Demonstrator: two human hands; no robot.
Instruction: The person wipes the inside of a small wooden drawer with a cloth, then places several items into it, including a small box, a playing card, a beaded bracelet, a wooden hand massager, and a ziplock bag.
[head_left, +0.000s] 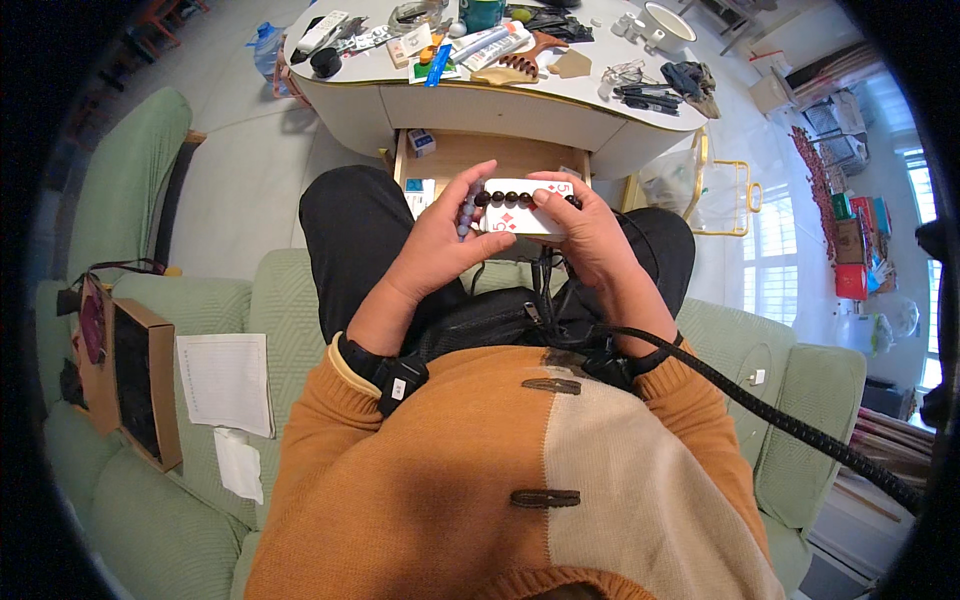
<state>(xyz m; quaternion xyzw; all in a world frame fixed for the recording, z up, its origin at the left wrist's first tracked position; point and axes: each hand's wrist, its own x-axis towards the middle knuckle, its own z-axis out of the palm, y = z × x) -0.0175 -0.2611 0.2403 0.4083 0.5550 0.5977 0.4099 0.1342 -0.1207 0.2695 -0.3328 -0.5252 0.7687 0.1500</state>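
Note:
Above the lap, both hands are around a deck of playing cards (525, 219), whose top card is a five of diamonds. A string of dark round beads (511, 197) lies across the cards. My right hand (592, 225) grips the right end of the deck, with its thumb on the card near the dark beads. My left hand (442, 244) is at the left end, and a string of bluish-purple beads (466, 211) sits between its fingers and thumb. How firmly the left fingers touch the deck is partly hidden.
An open wooden drawer (491, 146) with small boxes is beyond the hands. The white table (450, 96) above it holds combs, tubes and pens. A black cable (750, 397) runs to the right. An open notebook (225, 382) and a cardboard box (166, 390) rest on the green sofa.

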